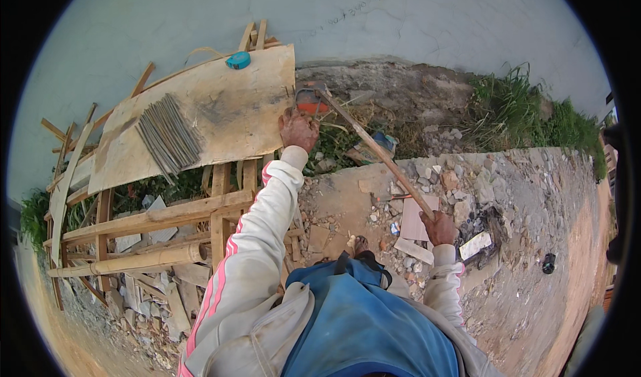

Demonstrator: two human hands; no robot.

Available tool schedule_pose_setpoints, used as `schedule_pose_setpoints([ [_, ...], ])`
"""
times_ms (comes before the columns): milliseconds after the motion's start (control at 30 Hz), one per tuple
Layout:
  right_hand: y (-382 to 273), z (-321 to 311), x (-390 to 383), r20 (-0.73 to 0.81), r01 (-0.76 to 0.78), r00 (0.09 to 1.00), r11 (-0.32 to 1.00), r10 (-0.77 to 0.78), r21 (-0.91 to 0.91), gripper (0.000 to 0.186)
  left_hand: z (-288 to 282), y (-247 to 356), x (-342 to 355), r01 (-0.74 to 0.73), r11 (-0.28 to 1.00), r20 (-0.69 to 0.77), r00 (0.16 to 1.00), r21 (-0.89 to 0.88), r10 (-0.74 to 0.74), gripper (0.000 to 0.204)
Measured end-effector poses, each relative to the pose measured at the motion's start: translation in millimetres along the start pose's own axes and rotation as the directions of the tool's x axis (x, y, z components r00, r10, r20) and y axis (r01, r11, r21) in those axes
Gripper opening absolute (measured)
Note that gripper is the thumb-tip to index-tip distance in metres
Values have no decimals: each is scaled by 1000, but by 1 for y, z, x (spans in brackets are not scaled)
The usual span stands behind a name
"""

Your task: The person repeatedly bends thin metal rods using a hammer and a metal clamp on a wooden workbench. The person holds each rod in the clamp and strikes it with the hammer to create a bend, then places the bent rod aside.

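Note:
My right hand (439, 229) is closed round the near end of a long brown bar (374, 146). The bar slants up and left, and its dark far end lies by the right edge of a plywood sheet (234, 120). At that same edge my left hand (298, 130) has its fingers curled; what they hold, if anything, is hidden. Just beyond the left hand sits an orange-red object (310, 102) of unclear kind. A bundle of thin grey metal rods (170, 134) lies side by side on the sheet. Behind them a teal tape measure (238, 60) rests near the far edge.
Rough timber rails (160, 217) support the sheet, with a round pole (133, 262) below. Rubble and a pale tile (420, 218) litter the ground at right. Grass (514, 110) grows along the grey wall (427, 23). A small black object (548, 263) lies farther right.

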State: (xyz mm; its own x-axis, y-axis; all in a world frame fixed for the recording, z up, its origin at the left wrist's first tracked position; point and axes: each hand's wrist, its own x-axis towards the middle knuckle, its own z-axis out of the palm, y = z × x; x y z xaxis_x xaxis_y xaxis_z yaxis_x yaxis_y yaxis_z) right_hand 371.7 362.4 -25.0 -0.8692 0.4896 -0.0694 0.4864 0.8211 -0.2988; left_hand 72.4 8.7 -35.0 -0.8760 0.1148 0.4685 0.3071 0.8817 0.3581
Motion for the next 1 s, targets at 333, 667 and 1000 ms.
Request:
schedule_pose_setpoints([
  [333, 12, -17, 23, -12, 67, 998, 995, -68, -76, 51, -7, 7, -4, 1, 1000, 36, 999, 24, -2, 36],
  [667, 40, 44, 51, 103, 50, 992, 981, -71, 187, 52, 0, -34, 12, 246, 568, 68, 946, -785, -316, 40],
  [1000, 8, 59, 118, 107, 33, 966, 521, -237, 853, 29, -71, 5, 5, 326, 847, 114, 945, -419, -308, 45],
])
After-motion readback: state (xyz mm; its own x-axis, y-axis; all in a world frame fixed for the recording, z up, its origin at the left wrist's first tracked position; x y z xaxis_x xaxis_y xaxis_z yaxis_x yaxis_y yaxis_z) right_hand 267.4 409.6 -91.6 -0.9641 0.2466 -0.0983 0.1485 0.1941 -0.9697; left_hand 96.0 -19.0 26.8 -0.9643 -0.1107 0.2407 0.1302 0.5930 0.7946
